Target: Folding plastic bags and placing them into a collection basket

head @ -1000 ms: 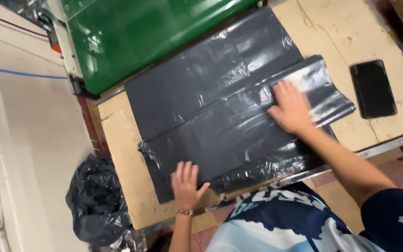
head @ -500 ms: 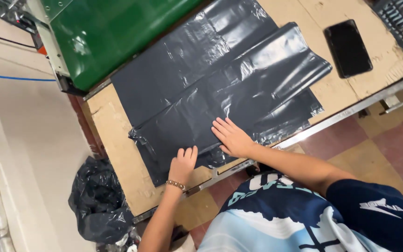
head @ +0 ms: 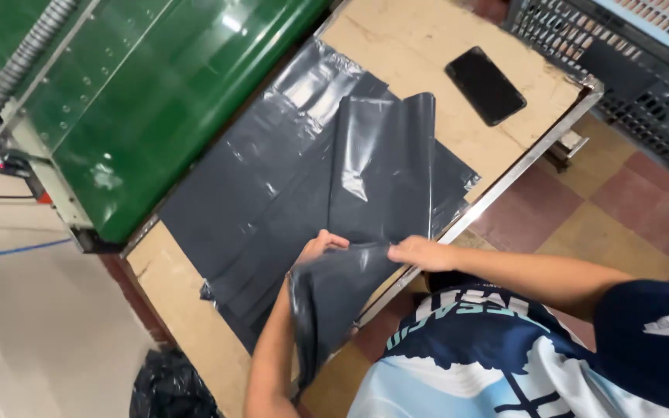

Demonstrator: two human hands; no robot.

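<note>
both hands (head: 365, 249) seemingly pinch the black bag's (head: 334, 186) near edge.

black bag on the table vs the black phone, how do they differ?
The plastic bag is large, thin and creased, its near edge lifted by the left hand and right hand; the phone is small, rigid and lies flat, untouched. The bag overhangs the table edge; the phone sits wholly on it. Both are black and glossy.

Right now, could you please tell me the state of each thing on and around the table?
Dark plastic bags: flat on the table, top one partly folded over, near edge lifted.
Left hand: gripping the lifted bag edge.
Right hand: gripping the same edge.
Phone: lying flat, screen dark.
Table: worn top.
Grey crate: beside the table.
Black bag: crumpled on the floor.
</note>
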